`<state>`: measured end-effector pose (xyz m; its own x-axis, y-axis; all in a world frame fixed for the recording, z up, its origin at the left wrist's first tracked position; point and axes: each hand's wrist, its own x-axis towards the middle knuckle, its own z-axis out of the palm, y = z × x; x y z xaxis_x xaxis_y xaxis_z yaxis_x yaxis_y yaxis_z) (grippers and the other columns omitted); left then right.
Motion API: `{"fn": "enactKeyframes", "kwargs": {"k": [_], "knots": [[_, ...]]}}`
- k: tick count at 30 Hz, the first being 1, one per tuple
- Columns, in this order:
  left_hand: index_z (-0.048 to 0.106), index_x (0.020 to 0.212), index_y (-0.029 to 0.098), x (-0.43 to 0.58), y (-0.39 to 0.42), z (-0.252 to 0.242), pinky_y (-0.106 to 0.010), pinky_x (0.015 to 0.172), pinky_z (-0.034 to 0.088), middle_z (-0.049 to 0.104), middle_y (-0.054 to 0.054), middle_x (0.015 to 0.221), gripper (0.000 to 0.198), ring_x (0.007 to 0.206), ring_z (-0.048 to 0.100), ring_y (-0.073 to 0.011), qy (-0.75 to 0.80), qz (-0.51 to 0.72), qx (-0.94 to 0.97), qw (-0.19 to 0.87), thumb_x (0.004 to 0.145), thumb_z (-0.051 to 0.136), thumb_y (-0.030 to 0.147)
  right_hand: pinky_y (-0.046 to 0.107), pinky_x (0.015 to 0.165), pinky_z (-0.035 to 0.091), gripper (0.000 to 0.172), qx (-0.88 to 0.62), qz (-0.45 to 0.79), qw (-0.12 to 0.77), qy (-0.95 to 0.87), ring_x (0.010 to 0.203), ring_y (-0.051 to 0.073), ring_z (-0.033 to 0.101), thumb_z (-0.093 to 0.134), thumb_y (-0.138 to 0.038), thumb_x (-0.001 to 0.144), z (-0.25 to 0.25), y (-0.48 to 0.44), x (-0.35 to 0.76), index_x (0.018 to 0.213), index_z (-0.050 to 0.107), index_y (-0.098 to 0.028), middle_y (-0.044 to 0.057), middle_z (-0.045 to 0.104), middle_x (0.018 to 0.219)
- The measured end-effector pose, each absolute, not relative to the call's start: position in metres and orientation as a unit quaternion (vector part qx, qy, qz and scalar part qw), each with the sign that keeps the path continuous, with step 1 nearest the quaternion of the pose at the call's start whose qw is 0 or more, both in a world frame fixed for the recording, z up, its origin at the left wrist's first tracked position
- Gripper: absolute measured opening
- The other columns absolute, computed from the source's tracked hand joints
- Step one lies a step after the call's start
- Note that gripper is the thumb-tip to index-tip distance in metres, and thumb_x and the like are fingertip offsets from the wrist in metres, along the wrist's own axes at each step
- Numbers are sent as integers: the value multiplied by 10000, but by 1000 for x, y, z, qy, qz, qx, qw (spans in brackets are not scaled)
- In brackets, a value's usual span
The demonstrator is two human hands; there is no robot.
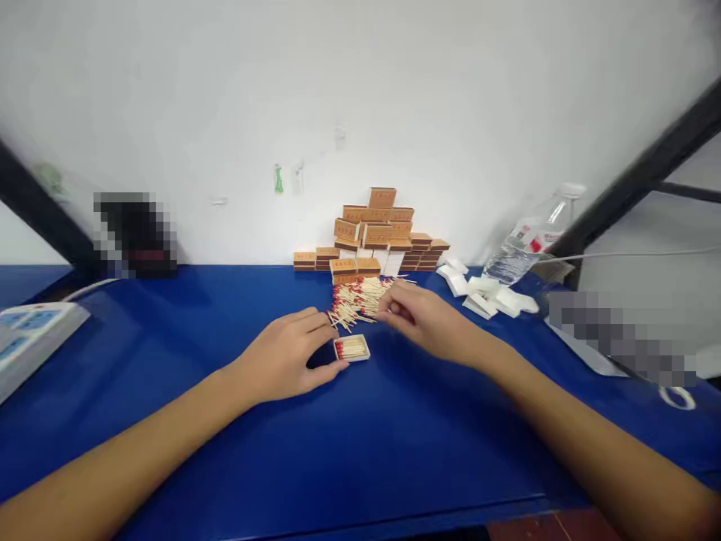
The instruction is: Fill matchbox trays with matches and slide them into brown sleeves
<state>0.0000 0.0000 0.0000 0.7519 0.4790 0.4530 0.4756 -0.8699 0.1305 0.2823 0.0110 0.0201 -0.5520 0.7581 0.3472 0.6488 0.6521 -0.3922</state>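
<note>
A small white matchbox tray lies on the blue table, partly filled with red-tipped matches in a row. My left hand grips its left end, thumb at the near corner and fingers at the far one. Just behind the tray is a loose heap of matches, red heads mostly to the left. My right hand is at the heap's right edge, fingers curled and tips pinched together. Whatever lies between those fingertips is hidden.
Stacked brown matchboxes stand against the wall behind the heap. To their right are folded white paper pieces and a tilted clear plastic bottle. A white power strip sits at far left, a blurred dark object behind it.
</note>
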Motion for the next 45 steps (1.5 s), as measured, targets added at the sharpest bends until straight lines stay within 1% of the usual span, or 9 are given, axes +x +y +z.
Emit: {"fn": "enactKeyframes", "kwargs": {"k": [6,12,19,22,25,28,33,39,45], "knots": [[704,1010,139,0,-3,-1,-382,784,563,690,-81,932,260,875,641,-233,257,229,939,-1,993,641,390,291,698,420,58,-386,132,181,-895,784,160,558,592,-224,1038,8,-11,253,991,599,-189,40,615,974],[703,1021,143,1,-4,0,-379,789,567,692,-85,927,257,880,651,-234,255,233,938,1,1001,630,388,291,685,417,83,-379,106,182,-901,751,149,556,563,-205,1042,3,-10,252,990,618,-173,49,616,992],[695,1024,145,1,-3,-1,-378,800,571,704,-81,944,232,879,661,-228,242,244,939,-3,990,648,370,268,682,422,102,-351,138,195,-905,766,138,573,561,-198,1037,13,-17,253,1008,658,-186,48,621,1006],[698,1027,147,1,-3,1,-372,779,570,703,-80,936,230,872,658,-228,242,245,939,0,986,658,371,281,701,421,89,-387,89,235,-887,779,155,575,574,-201,1020,18,-10,261,987,656,-188,42,627,949],[700,1049,143,1,-5,3,-370,786,573,710,-82,936,238,865,660,-221,224,278,934,0,985,666,370,303,691,401,120,-487,14,249,-837,743,174,562,579,-219,1003,23,5,278,909,645,-186,36,624,855],[699,1070,139,2,-7,3,-372,784,574,716,-86,953,252,862,656,-218,211,300,930,-6,984,668,374,322,685,394,155,-558,-23,188,-808,743,200,569,552,-222,1001,25,21,299,893,655,-181,59,626,855],[706,1041,153,2,-5,-1,-386,791,580,709,-80,945,260,876,665,-227,235,239,942,11,995,641,401,325,779,440,233,-507,42,85,-857,893,223,613,500,-91,957,21,34,322,1050,686,-197,95,612,1052],[709,1043,156,1,-4,1,-392,812,581,715,-83,959,265,902,672,-232,244,252,936,6,1001,631,405,316,796,448,157,-514,84,57,-852,900,214,608,535,-130,965,19,37,324,1030,656,-205,86,606,1055],[712,1058,155,0,-3,-3,-379,793,578,709,-78,962,279,907,672,-231,258,221,940,7,996,635,416,298,731,427,129,-522,105,43,-845,800,191,583,526,-124,952,18,39,332,895,619,-192,74,615,975]]}}
